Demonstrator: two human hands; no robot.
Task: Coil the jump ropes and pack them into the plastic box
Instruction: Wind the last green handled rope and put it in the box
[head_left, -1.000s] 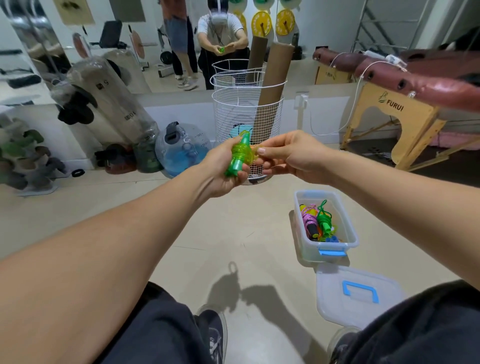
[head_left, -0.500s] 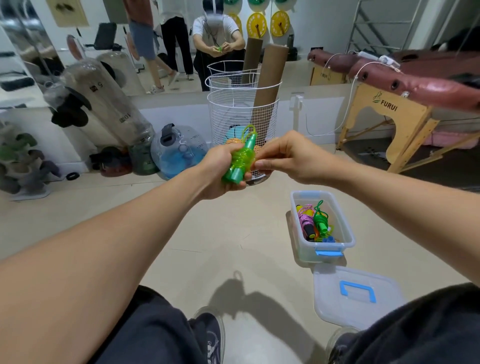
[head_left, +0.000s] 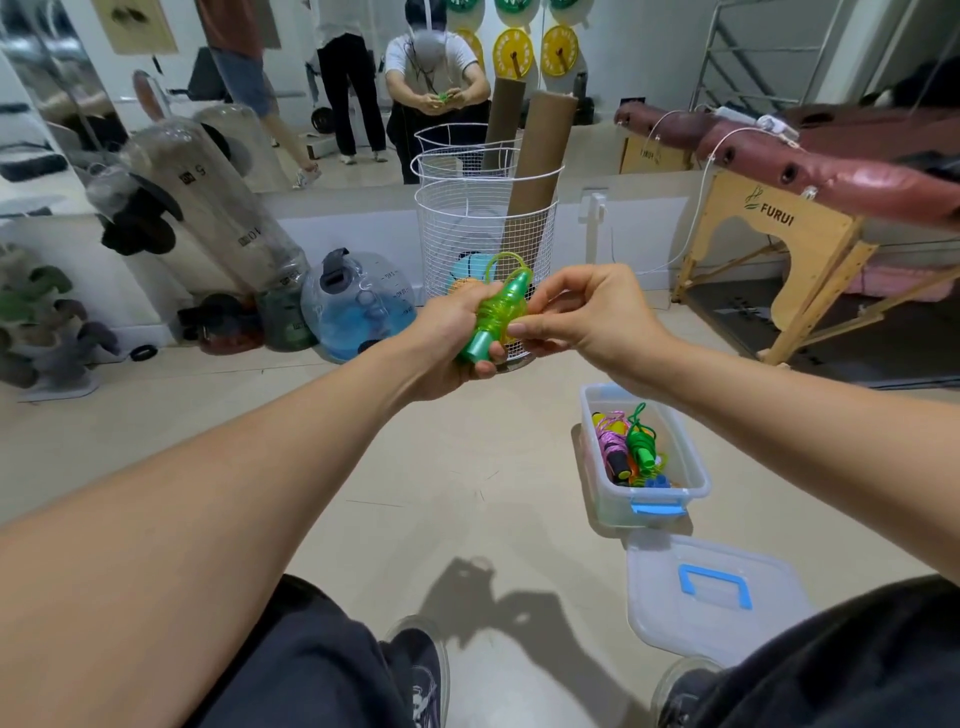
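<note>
My left hand (head_left: 451, 339) grips a green jump rope (head_left: 497, 314) by its translucent handles, held tilted in front of me, with cord wound round them and a small loop sticking out at the top. My right hand (head_left: 582, 318) pinches the wound cord at the right side of the handles. Below and to the right, the clear plastic box (head_left: 696, 478) with a blue latch stands open on the floor. It holds a pink coiled rope (head_left: 612, 439) and a green coiled rope (head_left: 643, 441).
The box's lid (head_left: 714, 592) with a blue handle lies on the floor in front of the box. A white wire basket (head_left: 480, 228) with cardboard tubes stands behind my hands, water jugs (head_left: 358, 306) to its left, a wooden massage table (head_left: 789, 228) at right. My shoes (head_left: 421, 675) are below.
My hands have stayed close together with the green rope. The right hand's fingers have shifted down along the handles, and a cord loop now shows above the handle tip.
</note>
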